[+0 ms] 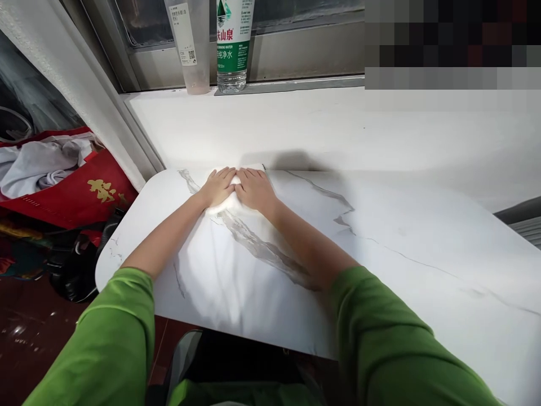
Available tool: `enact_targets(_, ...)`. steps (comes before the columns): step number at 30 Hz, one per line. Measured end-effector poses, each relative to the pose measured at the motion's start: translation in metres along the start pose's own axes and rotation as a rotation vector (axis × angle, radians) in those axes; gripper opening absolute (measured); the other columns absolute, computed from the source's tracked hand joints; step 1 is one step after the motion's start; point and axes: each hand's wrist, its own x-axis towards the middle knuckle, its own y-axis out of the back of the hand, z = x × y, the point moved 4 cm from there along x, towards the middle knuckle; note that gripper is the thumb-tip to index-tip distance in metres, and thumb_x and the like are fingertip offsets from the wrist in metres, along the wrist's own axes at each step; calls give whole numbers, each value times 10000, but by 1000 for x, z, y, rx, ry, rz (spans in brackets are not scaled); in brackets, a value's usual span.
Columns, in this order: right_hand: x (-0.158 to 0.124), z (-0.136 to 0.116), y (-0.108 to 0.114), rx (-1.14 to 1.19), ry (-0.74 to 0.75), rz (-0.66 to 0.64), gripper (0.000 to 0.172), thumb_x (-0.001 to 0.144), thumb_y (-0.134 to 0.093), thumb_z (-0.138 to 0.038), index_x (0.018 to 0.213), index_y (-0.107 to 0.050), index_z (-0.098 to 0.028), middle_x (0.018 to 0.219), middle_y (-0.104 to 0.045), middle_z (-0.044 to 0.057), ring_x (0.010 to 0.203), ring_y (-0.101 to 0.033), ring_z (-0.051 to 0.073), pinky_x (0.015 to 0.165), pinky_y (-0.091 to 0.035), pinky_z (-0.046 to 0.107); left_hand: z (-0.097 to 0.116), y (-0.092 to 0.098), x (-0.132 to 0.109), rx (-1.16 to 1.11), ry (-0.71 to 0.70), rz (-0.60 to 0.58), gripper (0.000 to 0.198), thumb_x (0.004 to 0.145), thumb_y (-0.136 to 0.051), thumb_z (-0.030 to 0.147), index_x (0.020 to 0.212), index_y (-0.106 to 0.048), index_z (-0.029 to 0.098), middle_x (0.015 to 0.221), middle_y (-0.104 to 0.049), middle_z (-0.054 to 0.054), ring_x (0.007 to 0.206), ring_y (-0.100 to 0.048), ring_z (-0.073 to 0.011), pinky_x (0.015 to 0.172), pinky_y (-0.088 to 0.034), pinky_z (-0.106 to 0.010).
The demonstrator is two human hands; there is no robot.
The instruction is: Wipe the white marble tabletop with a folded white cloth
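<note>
Both my hands lie flat, side by side, on a white folded cloth [220, 207] at the far edge of a white marble-patterned table [380, 270]. My left hand [218, 185] presses the cloth's left part with fingers stretched out. My right hand [255, 188] presses its right part, fingers also stretched and touching the left hand's fingertips. Most of the cloth is hidden under my palms. Both arms wear green sleeves.
A white window sill [338, 129] runs behind the table, bearing a green-labelled water bottle [232, 45] and a clear plastic cup [190, 45]. To the left, a red bag [80, 192] and crumpled grey clothes [42, 163] lie low beside the table.
</note>
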Motion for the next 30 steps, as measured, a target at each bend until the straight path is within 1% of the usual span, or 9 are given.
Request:
enact_targets(4, 8, 5, -2, -4, -28, -8, 469, 934, -326, -188, 1313, -558, -38, 1398, -576, 199, 1299, -481, 299, 1095, -294, 434, -5, -1, 10, -1, 10, 4, 571, 994, -289, 297, 1532, -307, 108, 1630, -290, -109, 1521, -219, -234, 1246, -128, -456)
enact_targets(7, 0, -1, 2, -17, -21, -9, 476, 945, -324, -184, 1338, -547, -36, 1442, -541, 197, 1336, -456, 298, 1120, -279, 441, -2, -3, 1, 6, 16, 19, 571, 996, -275, 293, 1533, -308, 101, 1635, -276, -106, 1525, -202, -233, 1248, -114, -460)
enact_targets(9, -11, -10, 5, -32, -13, -29, 481, 952, -331, -191, 1354, -540, -28, 1464, -519, 198, 1349, -447, 300, 1135, -268, 440, 1, -5, -14, 11, 15, 22, 571, 994, -276, 290, 1532, -310, 101, 1634, -277, -112, 1526, -201, -239, 1246, -123, -474)
enact_targets(13, -50, -46, 15, -57, 7, -38, 499, 963, -351, -214, 1391, -510, -13, 1476, -506, 199, 1360, -432, 317, 1146, -263, 453, 9, -7, -64, 16, -22, 43, 557, 993, -277, 296, 1522, -328, 129, 1620, -310, -120, 1518, -230, -244, 1241, -145, -500)
enact_targets(18, -110, -109, 32, -19, 68, -32, 541, 966, -348, -247, 1405, -485, 36, 1474, -492, 238, 1359, -428, 370, 1148, -270, 514, 24, -5, -157, 17, -63, 39, 574, 1005, -245, 335, 1522, -315, 98, 1621, -300, -137, 1526, -203, -249, 1250, -124, -492)
enact_targets(21, -134, -142, 41, 13, 158, -51, 570, 963, -352, -277, 1405, -483, 59, 1476, -482, 256, 1368, -414, 396, 1158, -260, 533, 31, 0, -205, 18, -26, 37, 576, 1005, -229, 326, 1519, -316, 83, 1618, -304, -145, 1529, -195, -245, 1254, -121, -490)
enact_targets(23, -141, -155, 44, 34, 201, -64, 577, 959, -353, -285, 1405, -488, 55, 1477, -483, 250, 1369, -413, 397, 1163, -258, 531, 33, 4, -225, 9, 20, 24, 571, 1002, -227, 318, 1521, -317, 96, 1622, -296, -139, 1528, -199, -234, 1256, -120, -485)
enact_targets(26, -139, -164, 43, 67, 237, -68, 565, 951, -362, -285, 1388, -513, 39, 1461, -505, 240, 1353, -430, 388, 1159, -265, 525, 29, 5, -233, -18, 114, -20, 573, 990, -242, 309, 1525, -310, 115, 1633, -270, -123, 1530, -192, -220, 1256, -130, -471)
enact_targets(30, -112, -157, 31, 97, 224, -53, 526, 935, -387, -261, 1342, -549, 29, 1414, -547, 239, 1304, -460, 371, 1136, -282, 502, 13, 5, -208, -20, 209, 7, 565, 961, -258, 248, 1497, -348, 95, 1622, -297, -131, 1523, -219, -226, 1247, -154, -480)
